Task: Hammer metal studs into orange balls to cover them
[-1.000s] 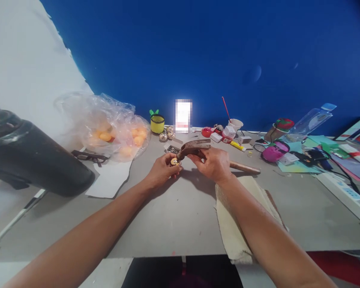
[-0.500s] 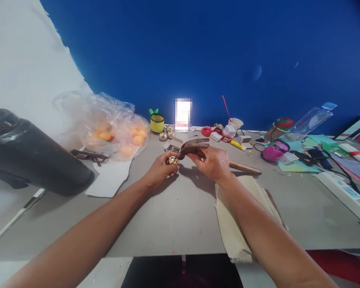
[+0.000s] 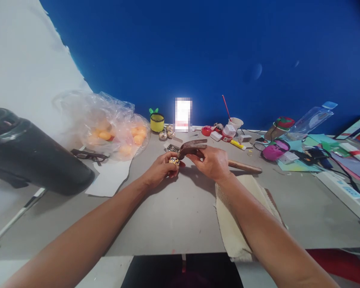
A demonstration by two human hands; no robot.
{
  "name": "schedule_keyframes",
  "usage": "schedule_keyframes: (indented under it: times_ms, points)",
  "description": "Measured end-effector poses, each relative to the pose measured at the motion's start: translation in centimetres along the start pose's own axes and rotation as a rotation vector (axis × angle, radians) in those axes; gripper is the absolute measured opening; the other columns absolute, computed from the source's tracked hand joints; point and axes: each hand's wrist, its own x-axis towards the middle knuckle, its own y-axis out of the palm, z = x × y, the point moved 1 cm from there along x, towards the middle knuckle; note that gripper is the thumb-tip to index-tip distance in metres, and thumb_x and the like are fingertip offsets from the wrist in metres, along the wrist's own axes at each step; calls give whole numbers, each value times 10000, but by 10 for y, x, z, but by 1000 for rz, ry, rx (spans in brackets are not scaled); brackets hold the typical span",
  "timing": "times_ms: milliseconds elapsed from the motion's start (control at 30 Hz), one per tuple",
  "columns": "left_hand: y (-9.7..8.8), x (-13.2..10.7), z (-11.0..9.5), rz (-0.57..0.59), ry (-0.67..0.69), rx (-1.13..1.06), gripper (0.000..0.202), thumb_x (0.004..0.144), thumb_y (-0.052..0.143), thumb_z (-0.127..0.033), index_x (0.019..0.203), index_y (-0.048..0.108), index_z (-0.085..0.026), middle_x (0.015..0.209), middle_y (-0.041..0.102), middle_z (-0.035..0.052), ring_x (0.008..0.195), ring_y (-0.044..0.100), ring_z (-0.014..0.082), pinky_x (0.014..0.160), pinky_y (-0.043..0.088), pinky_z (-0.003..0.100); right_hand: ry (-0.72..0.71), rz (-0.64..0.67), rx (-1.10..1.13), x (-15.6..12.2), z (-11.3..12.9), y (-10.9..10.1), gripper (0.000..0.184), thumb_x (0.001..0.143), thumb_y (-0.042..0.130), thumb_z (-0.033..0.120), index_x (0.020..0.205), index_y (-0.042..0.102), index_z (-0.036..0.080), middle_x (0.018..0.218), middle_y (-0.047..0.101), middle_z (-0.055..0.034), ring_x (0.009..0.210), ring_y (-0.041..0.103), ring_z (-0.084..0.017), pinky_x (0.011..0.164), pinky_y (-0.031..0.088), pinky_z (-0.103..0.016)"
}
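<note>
Head view: above the desk, a shiny, studded ball is pinched in the curled left hand; toward its two o'clock, a rusty claw hammer with a wooden handle is gripped near the head by the tightly wrapped right hand. Studs are apparently being tapped in, though contact cannot be told; a steady pinch and light blow seem called for. Limp, frayed cloth is laid at four o'clock.
</note>
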Motion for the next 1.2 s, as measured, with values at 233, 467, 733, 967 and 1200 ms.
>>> schedule_keyframes:
  times_ms: [233,467,733,967,1200]
  points:
    - [1,-2,-3,-19,0,13,391,617,644,-168,1004,593,-177,810,674,21,491,454,65,478,293,230,9,-6,30,-1,2,0,422,926,609,620,948,791,240,787,764,-41,693,663,-189,632,344,-289]
    - [4,-4,-5,-36,-5,102,377,658,698,-204,1012,568,-194,605,504,-81,490,426,72,484,283,209,26,14,18,0,2,0,445,924,599,633,959,791,233,803,763,-53,721,678,-203,644,364,-292]
    - [5,-4,-5,-25,17,178,421,676,770,-229,1045,572,-182,734,636,-27,544,522,87,516,385,229,19,33,41,-1,3,1,391,919,631,599,1009,800,259,844,781,-49,755,692,-206,655,382,-288]
    - [6,-6,-7,-35,6,237,362,713,747,-243,1031,587,-182,604,564,-59,527,512,100,531,383,241,34,43,48,0,2,1,387,910,640,606,988,798,261,834,781,-40,753,695,-205,654,382,-292]
    - [5,-6,-8,-21,8,281,320,735,718,-242,1023,600,-173,572,564,-51,534,517,108,549,386,243,42,59,59,0,2,1,355,909,652,584,995,795,271,860,792,-30,749,696,-201,649,373,-293]
